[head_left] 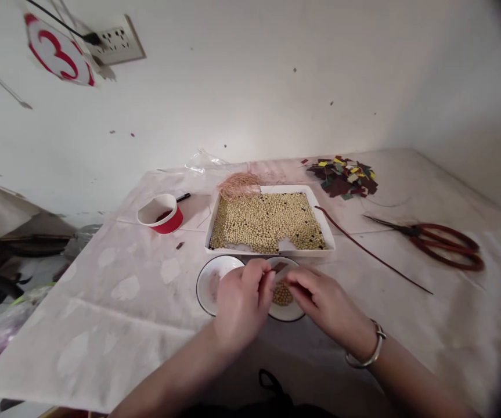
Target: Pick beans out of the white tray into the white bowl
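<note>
My left hand (pixel 247 293) is closed in a pinch on a small flat dark-brown piece (pixel 280 267), which sticks out past the fingertips. Thumb and fingers of my right hand (pixel 320 293) are pressed together just right of that piece; anything between them is too small to make out. Below both hands sits a white dark-rimmed bowl (pixel 287 313) with small pale beads (pixel 282 294) in it. A second white bowl (pixel 209 284) is partly hidden behind my left hand. Behind them, a white tray (pixel 306 253) holds many cream beads (pixel 267 217) and scattered dark ones.
A bundle of pinkish threads (pixel 239 184) lies over the tray's back left corner. A red-and-white cup (pixel 172 223) and a black pen (pixel 183 197) stand left. Right are a dark-red strip (pixel 374 254), large scissors (pixel 446 244) and a pile of coloured scraps (pixel 341 177).
</note>
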A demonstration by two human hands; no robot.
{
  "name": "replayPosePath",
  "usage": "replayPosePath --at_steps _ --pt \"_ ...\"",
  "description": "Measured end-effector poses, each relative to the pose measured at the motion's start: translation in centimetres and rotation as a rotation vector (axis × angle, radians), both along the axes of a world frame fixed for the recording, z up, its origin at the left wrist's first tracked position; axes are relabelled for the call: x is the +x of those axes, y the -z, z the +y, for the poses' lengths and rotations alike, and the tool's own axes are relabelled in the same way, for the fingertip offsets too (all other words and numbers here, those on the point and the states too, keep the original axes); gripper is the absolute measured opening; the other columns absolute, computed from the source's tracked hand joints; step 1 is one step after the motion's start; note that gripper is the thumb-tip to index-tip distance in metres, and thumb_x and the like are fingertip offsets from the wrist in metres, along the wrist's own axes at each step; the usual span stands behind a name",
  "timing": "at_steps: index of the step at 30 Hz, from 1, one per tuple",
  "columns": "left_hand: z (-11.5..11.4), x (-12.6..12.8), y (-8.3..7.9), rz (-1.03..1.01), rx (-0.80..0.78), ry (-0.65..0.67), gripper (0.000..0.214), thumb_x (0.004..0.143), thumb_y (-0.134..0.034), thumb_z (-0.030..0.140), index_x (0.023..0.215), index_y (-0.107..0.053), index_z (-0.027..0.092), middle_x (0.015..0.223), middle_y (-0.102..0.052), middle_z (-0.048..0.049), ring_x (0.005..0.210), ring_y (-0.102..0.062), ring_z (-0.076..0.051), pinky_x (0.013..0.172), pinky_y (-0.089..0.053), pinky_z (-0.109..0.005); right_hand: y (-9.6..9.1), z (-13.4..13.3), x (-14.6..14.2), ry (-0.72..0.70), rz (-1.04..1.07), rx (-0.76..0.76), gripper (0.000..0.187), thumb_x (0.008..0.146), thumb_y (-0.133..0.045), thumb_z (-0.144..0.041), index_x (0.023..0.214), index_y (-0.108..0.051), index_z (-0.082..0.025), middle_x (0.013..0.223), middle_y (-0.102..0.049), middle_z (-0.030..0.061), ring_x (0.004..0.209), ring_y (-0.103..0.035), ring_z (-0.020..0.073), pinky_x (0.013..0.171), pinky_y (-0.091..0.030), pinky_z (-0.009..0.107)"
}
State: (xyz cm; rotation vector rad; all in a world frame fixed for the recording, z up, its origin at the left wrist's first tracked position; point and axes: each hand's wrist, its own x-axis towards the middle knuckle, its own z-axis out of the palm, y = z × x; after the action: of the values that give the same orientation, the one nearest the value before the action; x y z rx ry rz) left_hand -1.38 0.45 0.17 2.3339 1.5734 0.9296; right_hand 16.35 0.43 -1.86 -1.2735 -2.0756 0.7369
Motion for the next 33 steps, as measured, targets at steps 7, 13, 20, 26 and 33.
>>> replayPosePath --at_steps 7,13,20,26,33 --pt "1.5 1.3 1.5 -0.008 -0.08 -0.008 0.009 0.088 -0.048 0.019 0.091 -0.056 0.019 0.075 -0.068 -0.0033 0.066 -0.062 -0.02 0.058 -0.04 -0.03 1.8 0.2 1.2 0.233 0.147 0.046 0.012 0.088 -0.049 -0.018 0.093 -0.06 -0.02 0.089 -0.066 0.0053 0.082 -0.061 0.0194 0.073 -0.047 0.031" --pt "0.7 0.3 0.6 -0.113 -0.104 -0.035 0.005 0.087 -0.05 0.017 0.084 -0.053 0.02 0.077 -0.064 -0.0007 0.07 -0.058 -0.016 0.063 -0.042 -0.027 2.7 0.5 1.5 0.303 0.217 0.046 0.011 0.087 -0.052 -0.02 0.09 -0.062 -0.02 0.086 -0.067 0.0036 0.08 -0.062 0.0187 0.073 -0.048 0.03" --pt "-1.8 0.1 0.9 -0.274 -0.1 0.05 0.005 0.085 -0.051 0.014 0.082 -0.051 0.019 0.079 -0.058 -0.0022 0.075 -0.055 -0.016 0.07 -0.043 -0.029 3.2 0.7 1.6 0.358 0.266 0.067 0.01 0.088 -0.053 -0.021 0.09 -0.062 -0.022 0.084 -0.068 0.0012 0.078 -0.063 0.0176 0.07 -0.049 0.028" --pt "-2.1 0.3 1.3 -0.304 -0.044 0.156 0.013 0.076 -0.055 0.007 0.081 -0.052 0.018 0.087 -0.059 -0.005 0.084 -0.056 -0.019 0.075 -0.045 -0.033 3.0 0.5 1.4 0.349 0.256 0.152 0.011 0.089 -0.051 -0.019 0.094 -0.06 -0.021 0.086 -0.065 0.0026 0.078 -0.062 0.018 0.07 -0.048 0.029" --pt "-2.0 0.0 0.9 -0.346 -0.045 0.192 0.012 0.076 -0.055 0.006 0.079 -0.053 0.018 0.084 -0.061 -0.0063 0.081 -0.057 -0.019 0.072 -0.046 -0.033 1.3 -1.0 0.0 0.127 0.175 0.336 0.022 0.081 -0.059 -0.017 0.103 -0.058 -0.021 0.103 -0.055 0.0066 0.097 -0.05 0.0226 0.084 -0.042 0.038"
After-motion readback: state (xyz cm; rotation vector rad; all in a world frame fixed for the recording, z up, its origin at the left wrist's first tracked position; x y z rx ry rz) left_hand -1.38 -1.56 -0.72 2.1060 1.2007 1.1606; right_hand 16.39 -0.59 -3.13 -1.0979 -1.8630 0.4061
